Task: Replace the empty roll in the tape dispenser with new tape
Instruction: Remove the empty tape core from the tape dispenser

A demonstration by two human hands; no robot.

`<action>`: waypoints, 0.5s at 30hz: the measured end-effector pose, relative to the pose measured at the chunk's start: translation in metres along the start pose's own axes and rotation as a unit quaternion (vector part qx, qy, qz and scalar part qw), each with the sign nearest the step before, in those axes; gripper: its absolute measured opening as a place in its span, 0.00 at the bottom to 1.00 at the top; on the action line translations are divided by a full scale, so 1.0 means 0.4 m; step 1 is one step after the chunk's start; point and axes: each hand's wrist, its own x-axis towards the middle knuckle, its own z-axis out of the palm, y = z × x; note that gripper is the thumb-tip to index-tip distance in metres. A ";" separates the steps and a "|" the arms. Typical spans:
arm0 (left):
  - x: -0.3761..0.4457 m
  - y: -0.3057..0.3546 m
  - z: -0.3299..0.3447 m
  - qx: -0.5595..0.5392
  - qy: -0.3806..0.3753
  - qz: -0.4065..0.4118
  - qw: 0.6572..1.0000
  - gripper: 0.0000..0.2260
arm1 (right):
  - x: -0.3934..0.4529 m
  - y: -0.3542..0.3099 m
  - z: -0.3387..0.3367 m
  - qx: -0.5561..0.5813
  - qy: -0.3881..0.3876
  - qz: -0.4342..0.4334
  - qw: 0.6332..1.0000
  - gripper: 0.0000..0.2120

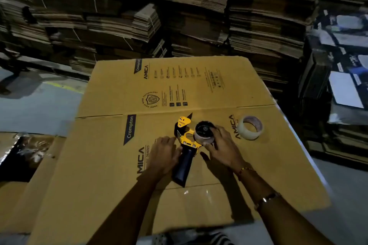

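Forearms reaching in from the near edge, a bracelet [266, 200] and a thin thread band [246, 170] on the right wrist. Left hand [164, 155] resting palm-down on the flattened carton [111, 175], fingers straight and relaxed, pressed against the left side of the tape dispenser [188, 146] beside its black handle, holding nothing. Right hand [223, 148] just right of the dispenser, fingers curled around the roll on the dispenser hub [205, 134], thumb at the near side of that roll and fingertips over its far rim; cannot tell whether that roll is a bare core or still has tape on it. Dispenser lying flat on the carton near its middle, black handle pointing toward the near edge, yellow frame and dark blade end pointing away, hub to the right of the frame. Spare roll of clear tape [251, 127] lying flat on the carton to the right of the dispenser, a little beyond the right hand and apart from it, untouched. Printed lettering "Crompton" and "AMICA" on the carton left of and beyond the dispenser. Dark opening with crumpled clear plastic [29, 149] well left of the dispenser, at the carton's edge. Grey floor [35, 109] beyond-left of the dispenser. Tall stacks of flattened cardboard [179, 16] far beyond the dispenser, filling the background, and printed boxes [342, 65] stacked far to its right.
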 end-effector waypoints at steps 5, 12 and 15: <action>-0.057 0.030 0.053 -0.164 -0.076 -0.032 0.983 0.21 | -0.042 -0.040 0.059 0.001 0.020 0.009 1.000 0.25; -0.089 0.010 0.051 -0.256 -0.103 -0.036 0.961 0.21 | -0.084 -0.092 0.103 -0.017 0.025 0.013 0.999 0.27; -0.089 -0.048 0.022 -0.246 -0.124 -0.035 0.961 0.20 | -0.097 -0.098 0.112 -0.033 0.034 -0.004 0.999 0.22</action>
